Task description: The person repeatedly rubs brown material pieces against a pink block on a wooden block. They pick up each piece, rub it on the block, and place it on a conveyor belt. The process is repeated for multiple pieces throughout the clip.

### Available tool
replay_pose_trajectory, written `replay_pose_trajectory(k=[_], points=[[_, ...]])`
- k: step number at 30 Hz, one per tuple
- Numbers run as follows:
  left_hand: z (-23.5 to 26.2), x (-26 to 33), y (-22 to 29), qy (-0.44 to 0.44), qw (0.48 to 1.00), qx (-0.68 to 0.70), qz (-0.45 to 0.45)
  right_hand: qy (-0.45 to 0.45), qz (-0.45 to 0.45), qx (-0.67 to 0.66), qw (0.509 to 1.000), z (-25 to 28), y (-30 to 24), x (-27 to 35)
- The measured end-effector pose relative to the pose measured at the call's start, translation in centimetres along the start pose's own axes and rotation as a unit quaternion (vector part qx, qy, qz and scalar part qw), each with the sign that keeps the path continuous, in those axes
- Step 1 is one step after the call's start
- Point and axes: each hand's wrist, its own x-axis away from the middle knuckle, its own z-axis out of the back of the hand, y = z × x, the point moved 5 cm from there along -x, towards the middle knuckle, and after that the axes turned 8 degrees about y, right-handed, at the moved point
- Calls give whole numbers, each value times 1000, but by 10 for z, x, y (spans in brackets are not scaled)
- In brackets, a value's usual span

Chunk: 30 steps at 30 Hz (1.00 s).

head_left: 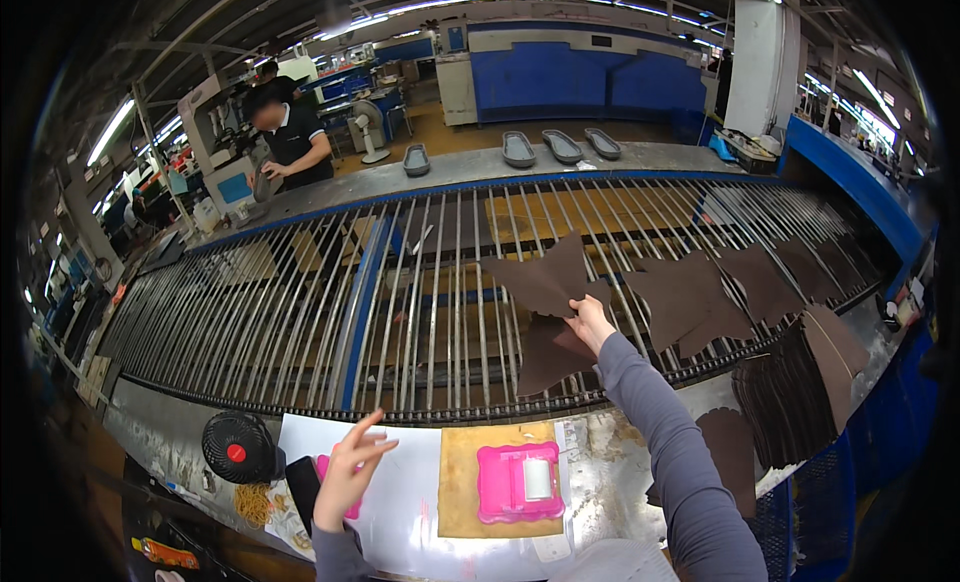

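My right hand (592,322) reaches out over the conveyor of metal bars (430,332), thumb and fingers pinched on a dark brown cut sheet piece (540,277). More brown material (550,360) hangs just below the pinch; whether it is the same piece, I cannot tell. My left hand (350,470) is raised above the bench's left part with its fingers spread, holding nothing. Beneath and beside it are a black phone (301,487) and a pink object that the hand partly covers. A pink scalloped tray (492,487) with a white roll (538,479) sits on a tan board (455,502).
Several brown pieces (690,302) lie on the bars to the right. A thick brown stack (780,402) rests at the bench's right. A black fan (240,447) and rubber bands (255,504) sit at left. Across the conveyor are grey shoe-sole-shaped trays (518,150) and a person (295,142).
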Motion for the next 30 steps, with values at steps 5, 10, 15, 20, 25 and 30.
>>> replay_pose_trajectory(k=[5, 10, 15, 20, 25, 30], points=[[-3, 54, -38, 92, 990, 26, 105, 104, -12, -33, 994, 52, 10, -43], [7, 97, -56, 210, 953, 84, 200, 85, -62, 39, 994, 43, 15, -23], [15, 88, -16, 201, 961, 88, 169, 70, -30, 107, 991, 64, -23, 58], [23, 94, 18, 222, 967, 75, 100, -25, 259, 406, 876, 140, -113, 234], [3, 82, 56, 141, 988, 53, 41, 217, 296, 710, 601, 319, -134, 347], [-28, 75, 98, 91, 990, 104, -14, 300, 131, 720, 612, 358, -143, 372]])
